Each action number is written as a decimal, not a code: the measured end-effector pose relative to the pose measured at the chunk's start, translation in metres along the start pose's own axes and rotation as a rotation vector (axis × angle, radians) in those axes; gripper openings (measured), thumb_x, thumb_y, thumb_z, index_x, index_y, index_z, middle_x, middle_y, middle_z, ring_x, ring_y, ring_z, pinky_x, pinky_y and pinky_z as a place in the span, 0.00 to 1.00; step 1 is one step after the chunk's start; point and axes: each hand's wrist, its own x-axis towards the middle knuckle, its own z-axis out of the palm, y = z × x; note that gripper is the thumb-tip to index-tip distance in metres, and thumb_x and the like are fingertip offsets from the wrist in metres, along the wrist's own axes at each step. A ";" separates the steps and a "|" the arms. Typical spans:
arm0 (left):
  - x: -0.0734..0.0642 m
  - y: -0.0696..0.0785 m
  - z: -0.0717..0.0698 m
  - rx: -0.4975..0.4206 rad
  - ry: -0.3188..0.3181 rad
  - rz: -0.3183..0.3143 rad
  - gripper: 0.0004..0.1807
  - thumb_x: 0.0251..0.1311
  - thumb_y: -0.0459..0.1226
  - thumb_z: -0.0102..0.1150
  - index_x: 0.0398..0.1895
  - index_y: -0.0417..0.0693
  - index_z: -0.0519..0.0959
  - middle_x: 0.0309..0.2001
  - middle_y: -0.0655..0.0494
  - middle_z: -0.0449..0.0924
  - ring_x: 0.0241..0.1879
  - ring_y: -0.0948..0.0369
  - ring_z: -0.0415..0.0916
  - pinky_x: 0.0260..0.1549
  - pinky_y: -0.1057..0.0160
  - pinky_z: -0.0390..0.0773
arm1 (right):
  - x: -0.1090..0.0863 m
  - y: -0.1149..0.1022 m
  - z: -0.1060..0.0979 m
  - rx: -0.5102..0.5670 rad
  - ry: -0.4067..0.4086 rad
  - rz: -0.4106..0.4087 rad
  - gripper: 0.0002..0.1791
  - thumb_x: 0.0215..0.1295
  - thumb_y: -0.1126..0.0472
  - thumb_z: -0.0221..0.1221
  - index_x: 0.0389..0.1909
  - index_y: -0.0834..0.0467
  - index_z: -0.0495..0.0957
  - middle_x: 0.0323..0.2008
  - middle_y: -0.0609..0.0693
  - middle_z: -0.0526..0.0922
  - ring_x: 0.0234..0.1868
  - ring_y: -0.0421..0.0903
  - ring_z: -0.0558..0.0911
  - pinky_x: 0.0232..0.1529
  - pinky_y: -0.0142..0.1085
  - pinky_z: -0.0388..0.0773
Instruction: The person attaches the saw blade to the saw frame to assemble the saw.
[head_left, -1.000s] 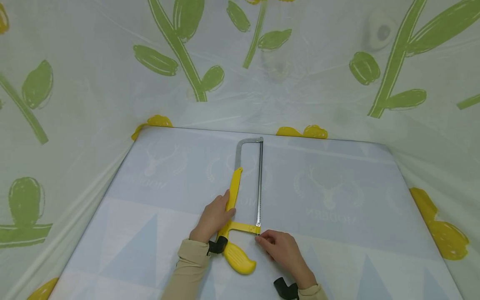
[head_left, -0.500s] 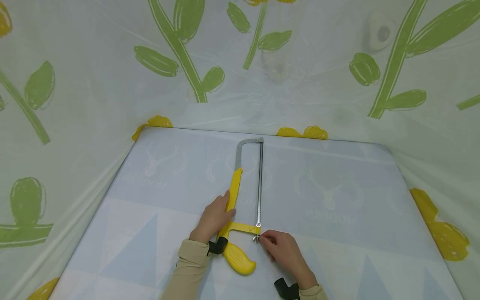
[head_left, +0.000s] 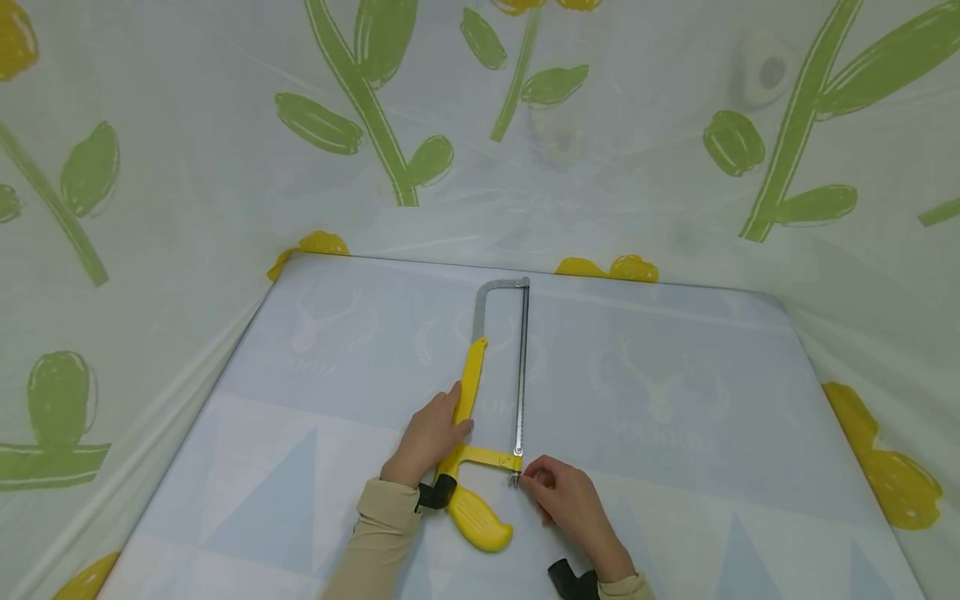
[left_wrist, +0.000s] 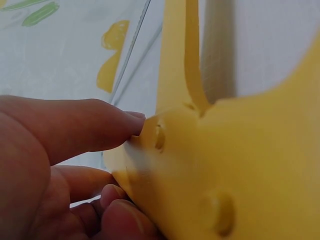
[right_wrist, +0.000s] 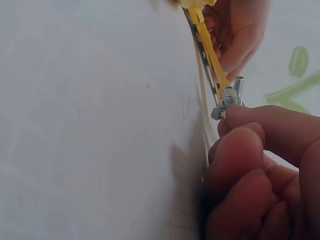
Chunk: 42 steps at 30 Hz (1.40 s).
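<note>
A hacksaw (head_left: 472, 371) with a yellow and silver frame lies on the table, its blade (head_left: 521, 375) on the right side and its yellow handle (head_left: 480, 521) towards me. My left hand (head_left: 426, 437) grips the yellow part of the frame, thumb on one face and fingers curled under the edge in the left wrist view. At the blade's near end, my right hand (head_left: 564, 493) has thumb and fingertips on a silver wing nut (right_wrist: 239, 89). The wing nut sits on a threaded screw (right_wrist: 229, 95), partly hidden by those fingers.
The table (head_left: 675, 500) wears a pale cloth with blue triangles and faint deer prints. Behind it hangs a white sheet (head_left: 615, 167) with green and yellow plant prints. Black wrist mounts (head_left: 573, 579) sit close to the table.
Wings of the nut, hidden by my right fingers at first, have come into view and changed angle. My left hand and the hacksaw hold still.
</note>
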 end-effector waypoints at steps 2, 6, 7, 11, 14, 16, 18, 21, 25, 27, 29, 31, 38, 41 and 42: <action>0.000 0.000 0.000 0.000 0.000 0.000 0.36 0.58 0.43 0.54 0.67 0.42 0.54 0.43 0.48 0.69 0.25 0.60 0.64 0.23 0.65 0.67 | 0.000 0.000 0.000 0.011 -0.005 0.005 0.10 0.58 0.47 0.56 0.30 0.49 0.76 0.09 0.41 0.69 0.08 0.40 0.69 0.13 0.32 0.63; 0.000 0.000 0.000 0.010 0.007 0.004 0.36 0.58 0.43 0.54 0.67 0.42 0.54 0.44 0.47 0.70 0.26 0.60 0.64 0.24 0.65 0.67 | -0.001 -0.002 0.000 0.040 -0.026 0.035 0.13 0.60 0.45 0.53 0.29 0.50 0.77 0.10 0.43 0.69 0.09 0.41 0.70 0.13 0.33 0.65; 0.000 0.000 0.000 0.013 0.009 0.006 0.36 0.58 0.43 0.53 0.67 0.42 0.54 0.45 0.47 0.70 0.26 0.60 0.64 0.24 0.65 0.67 | -0.001 -0.002 -0.001 0.050 -0.033 0.047 0.15 0.60 0.44 0.52 0.29 0.50 0.77 0.11 0.43 0.70 0.09 0.41 0.70 0.13 0.33 0.66; -0.001 0.001 0.000 0.020 0.016 0.008 0.35 0.58 0.43 0.53 0.67 0.42 0.54 0.44 0.47 0.70 0.26 0.60 0.64 0.24 0.65 0.67 | 0.000 -0.004 -0.001 0.061 -0.044 0.074 0.19 0.60 0.40 0.50 0.27 0.51 0.77 0.12 0.44 0.70 0.10 0.42 0.70 0.13 0.34 0.66; -0.001 0.002 0.000 0.023 0.018 0.005 0.35 0.58 0.43 0.53 0.67 0.42 0.54 0.43 0.47 0.69 0.25 0.60 0.64 0.24 0.65 0.67 | 0.000 -0.005 -0.001 0.026 -0.045 0.062 0.19 0.59 0.39 0.50 0.27 0.49 0.77 0.11 0.43 0.70 0.10 0.41 0.70 0.14 0.33 0.65; -0.001 0.002 -0.001 0.027 0.019 0.002 0.35 0.58 0.43 0.53 0.67 0.43 0.54 0.43 0.48 0.69 0.25 0.60 0.64 0.23 0.66 0.67 | -0.001 -0.005 -0.001 -0.005 -0.042 0.046 0.19 0.58 0.38 0.49 0.27 0.48 0.78 0.11 0.42 0.69 0.10 0.41 0.69 0.14 0.33 0.65; -0.001 0.003 -0.001 0.026 0.019 0.004 0.35 0.58 0.43 0.54 0.67 0.42 0.54 0.42 0.48 0.69 0.25 0.60 0.64 0.23 0.66 0.67 | -0.001 -0.006 -0.001 -0.033 -0.039 0.031 0.20 0.57 0.37 0.49 0.28 0.47 0.78 0.11 0.41 0.69 0.10 0.40 0.69 0.15 0.32 0.64; -0.001 0.002 -0.001 0.026 0.021 0.008 0.36 0.58 0.43 0.54 0.67 0.42 0.54 0.42 0.49 0.69 0.24 0.61 0.64 0.23 0.66 0.67 | -0.001 -0.006 -0.001 -0.061 -0.037 0.021 0.21 0.57 0.35 0.49 0.28 0.47 0.78 0.10 0.40 0.69 0.10 0.40 0.68 0.16 0.32 0.63; 0.000 0.002 0.000 0.033 0.024 0.012 0.36 0.58 0.44 0.54 0.67 0.42 0.55 0.42 0.49 0.70 0.24 0.61 0.64 0.23 0.66 0.67 | 0.000 -0.006 0.001 -0.088 -0.041 0.026 0.21 0.56 0.35 0.49 0.30 0.48 0.78 0.10 0.40 0.69 0.10 0.39 0.68 0.16 0.32 0.62; 0.000 0.001 0.001 0.037 0.026 0.014 0.36 0.57 0.44 0.54 0.67 0.42 0.55 0.41 0.49 0.70 0.24 0.61 0.64 0.23 0.66 0.67 | 0.001 -0.006 0.001 -0.100 -0.042 0.028 0.21 0.57 0.35 0.49 0.30 0.48 0.78 0.10 0.40 0.69 0.10 0.39 0.68 0.16 0.32 0.62; 0.001 0.000 0.001 0.041 0.029 0.015 0.36 0.57 0.44 0.54 0.67 0.42 0.55 0.41 0.49 0.70 0.24 0.61 0.64 0.23 0.66 0.67 | 0.001 -0.006 0.001 -0.110 -0.039 0.026 0.21 0.57 0.36 0.50 0.30 0.48 0.79 0.10 0.40 0.69 0.10 0.39 0.67 0.16 0.31 0.62; 0.000 0.000 0.001 0.041 0.031 0.019 0.36 0.57 0.44 0.54 0.66 0.42 0.55 0.40 0.49 0.70 0.24 0.61 0.64 0.23 0.66 0.67 | 0.001 -0.006 0.001 -0.115 -0.035 0.018 0.20 0.57 0.37 0.50 0.30 0.48 0.78 0.10 0.39 0.68 0.10 0.39 0.67 0.16 0.31 0.62; -0.001 0.001 0.001 0.028 0.026 0.022 0.36 0.58 0.44 0.54 0.67 0.42 0.54 0.41 0.49 0.69 0.24 0.61 0.64 0.22 0.66 0.67 | 0.000 -0.005 0.001 -0.114 -0.023 -0.009 0.16 0.60 0.42 0.51 0.30 0.49 0.78 0.10 0.39 0.68 0.09 0.38 0.67 0.15 0.31 0.62; -0.001 0.001 0.001 0.023 0.025 0.023 0.36 0.58 0.43 0.54 0.67 0.42 0.54 0.40 0.49 0.69 0.23 0.61 0.64 0.22 0.66 0.67 | 0.000 -0.004 0.001 -0.110 -0.024 -0.007 0.13 0.61 0.45 0.51 0.30 0.48 0.78 0.11 0.39 0.69 0.09 0.38 0.68 0.16 0.31 0.63; -0.001 0.001 0.001 0.023 0.025 0.024 0.36 0.58 0.43 0.54 0.67 0.42 0.55 0.40 0.49 0.69 0.23 0.61 0.64 0.22 0.66 0.67 | 0.000 -0.003 0.001 -0.104 -0.026 -0.005 0.12 0.61 0.46 0.51 0.30 0.48 0.78 0.11 0.39 0.69 0.09 0.38 0.68 0.16 0.31 0.64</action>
